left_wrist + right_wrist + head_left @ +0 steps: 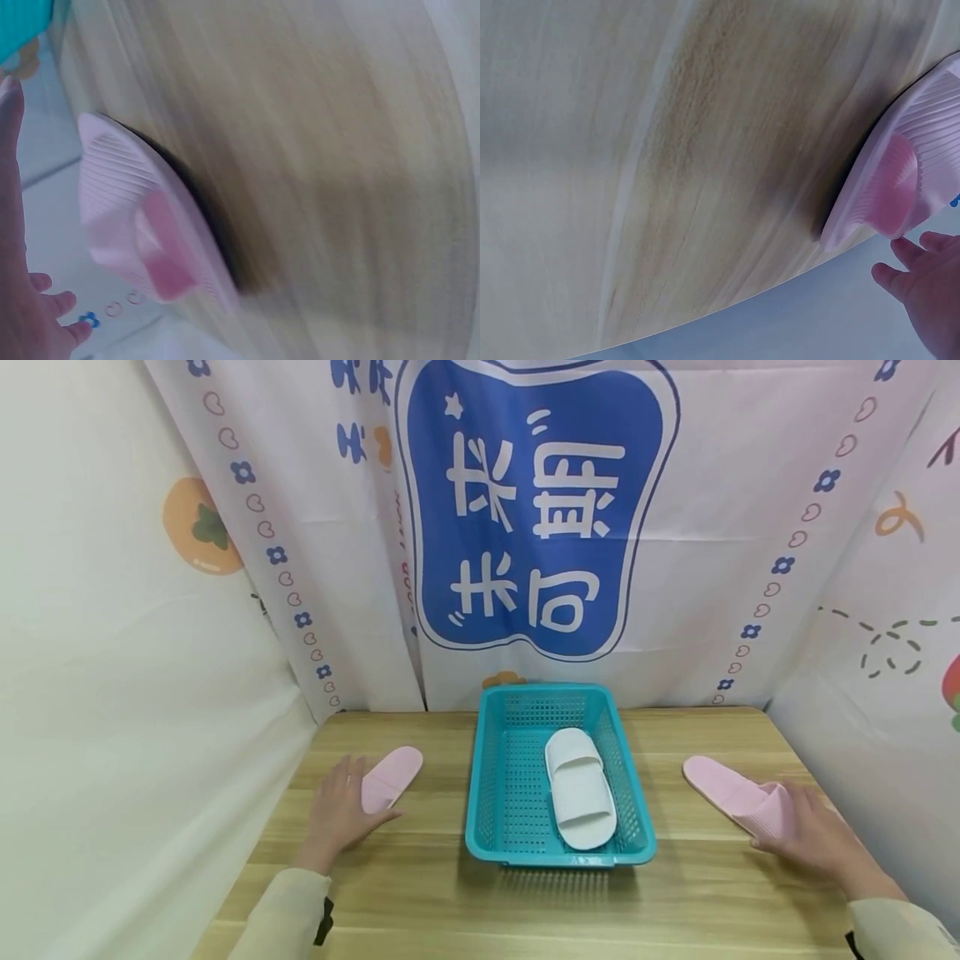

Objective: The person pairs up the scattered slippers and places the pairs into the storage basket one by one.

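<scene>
Staged booth: wooden table (420,893), printed curtains (315,527)

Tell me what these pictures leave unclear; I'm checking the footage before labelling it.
- Left hand covers the near end of the left pink slipper, head view.
- Right hand covers the right pink slipper's strap end.
- Left wrist view: motion blur smears the table.
- Both wrist views cut off the hands.

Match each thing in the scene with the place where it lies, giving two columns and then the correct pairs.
Things:
1. white slipper
2. pink slipper by the left hand
3. pink slipper by the right hand
4. teal basket

Places:
A. right side of the table
B. middle of the table
C. inside the basket
D. left side of the table

Pairs: 1-C, 2-D, 3-A, 4-B
</scene>
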`<state>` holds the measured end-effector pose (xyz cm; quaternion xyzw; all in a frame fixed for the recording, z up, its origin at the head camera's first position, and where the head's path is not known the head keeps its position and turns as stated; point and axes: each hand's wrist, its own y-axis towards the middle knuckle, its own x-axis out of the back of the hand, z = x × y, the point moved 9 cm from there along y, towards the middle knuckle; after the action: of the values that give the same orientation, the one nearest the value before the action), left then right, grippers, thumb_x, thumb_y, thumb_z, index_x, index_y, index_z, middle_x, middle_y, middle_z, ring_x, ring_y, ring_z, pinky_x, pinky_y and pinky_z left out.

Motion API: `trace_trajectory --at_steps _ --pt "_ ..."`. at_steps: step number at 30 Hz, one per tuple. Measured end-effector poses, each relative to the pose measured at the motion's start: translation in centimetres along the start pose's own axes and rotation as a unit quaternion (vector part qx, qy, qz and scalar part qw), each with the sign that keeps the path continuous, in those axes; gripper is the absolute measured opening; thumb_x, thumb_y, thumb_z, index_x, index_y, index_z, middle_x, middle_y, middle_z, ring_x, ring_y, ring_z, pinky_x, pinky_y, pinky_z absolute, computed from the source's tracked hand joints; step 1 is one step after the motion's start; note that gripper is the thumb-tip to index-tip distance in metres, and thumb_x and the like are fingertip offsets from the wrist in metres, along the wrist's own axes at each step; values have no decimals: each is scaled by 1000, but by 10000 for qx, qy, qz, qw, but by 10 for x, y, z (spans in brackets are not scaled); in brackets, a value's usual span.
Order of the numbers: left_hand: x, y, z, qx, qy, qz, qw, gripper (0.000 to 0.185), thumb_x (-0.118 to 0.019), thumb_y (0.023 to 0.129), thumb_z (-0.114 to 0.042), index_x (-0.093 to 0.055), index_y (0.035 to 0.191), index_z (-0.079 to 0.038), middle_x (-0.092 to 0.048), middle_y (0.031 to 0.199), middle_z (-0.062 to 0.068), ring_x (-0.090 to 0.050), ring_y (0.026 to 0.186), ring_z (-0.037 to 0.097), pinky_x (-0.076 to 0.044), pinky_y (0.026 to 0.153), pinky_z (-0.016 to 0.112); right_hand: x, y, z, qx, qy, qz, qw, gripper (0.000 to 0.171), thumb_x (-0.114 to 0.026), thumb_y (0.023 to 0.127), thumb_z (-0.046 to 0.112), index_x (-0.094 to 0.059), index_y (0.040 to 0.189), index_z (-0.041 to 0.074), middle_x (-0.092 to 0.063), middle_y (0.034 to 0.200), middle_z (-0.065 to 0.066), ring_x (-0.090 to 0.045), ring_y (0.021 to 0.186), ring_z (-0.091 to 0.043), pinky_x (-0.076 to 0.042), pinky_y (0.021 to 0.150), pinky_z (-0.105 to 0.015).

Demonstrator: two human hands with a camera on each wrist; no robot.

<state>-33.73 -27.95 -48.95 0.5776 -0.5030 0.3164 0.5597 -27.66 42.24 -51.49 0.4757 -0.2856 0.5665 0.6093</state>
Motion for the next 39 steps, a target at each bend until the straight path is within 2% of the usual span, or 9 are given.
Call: trace_trajectory --at_steps 2,6,9,16,22,26,33,39 --pt "-2 -2 8 193 -72 17 9998 119 -79 61 -68 -34 143 6 -33 143 34 -34 127 51 -32 99 67 -4 0 -1 23 87 103 9999 101 -90 62 42 -36 135 -2 -43 116 -36 -53 88 -48 -46 67 -60" --pt "-6 -5 20 505 -232 -47 9984 107 -82 59 -65 -44 130 6 -47 124 30 -46 111 48 -40 86 63 -8 -2 -3 49 68 151 9999 99 -90 62 42 -38 135 0 -47 115 -36 -54 90 -47 -46 66 -60" --pt "-11 -8 27 665 -301 -40 9973 100 -83 58 -63 -47 121 5 -49 112 26 -48 102 44 -42 79 60 -9 -2 -4 117 18 81 9999 97 -91 60 42 -41 134 2 -53 108 -32 -56 86 -42 -46 63 -53" --pt "-25 -13 38 962 -451 197 9941 106 -81 62 -63 -40 128 9 -46 120 32 -46 108 48 -41 85 63 -9 0 -4 245 10 -126 9996 94 -93 56 42 -47 130 4 -58 101 -23 -56 83 -33 -43 61 -43" --pt "-33 -16 44 1310 -552 476 9887 104 -81 64 -61 -37 129 6 -47 115 32 -51 100 50 -44 79 61 -10 2 -6 178 30 -103 9998 93 -92 58 43 -48 130 4 -57 102 -26 -55 85 -37 -44 62 -47" --pt "-39 -15 48 1337 -593 504 9880 101 -81 63 -61 -37 127 4 -49 109 30 -53 95 48 -46 76 60 -10 1 -8 112 19 -84 9999 92 -91 60 41 -47 131 3 -55 104 -30 -54 89 -41 -44 64 -53" --pt "-46 -13 51 1334 -744 484 9871 99 -81 65 -58 -37 127 5 -49 110 31 -53 98 48 -47 76 60 -10 0 -12 97 14 -122 9999 92 -91 62 37 -44 131 0 -53 107 -34 -54 91 -47 -43 68 -59" --pt "-47 -11 51 1290 -723 448 9880 101 -82 66 -56 -34 128 8 -49 109 33 -52 98 50 -47 76 61 -13 0 -16 125 47 -123 9998 93 -91 62 37 -42 133 -1 -52 110 -33 -53 93 -46 -43 70 -60"
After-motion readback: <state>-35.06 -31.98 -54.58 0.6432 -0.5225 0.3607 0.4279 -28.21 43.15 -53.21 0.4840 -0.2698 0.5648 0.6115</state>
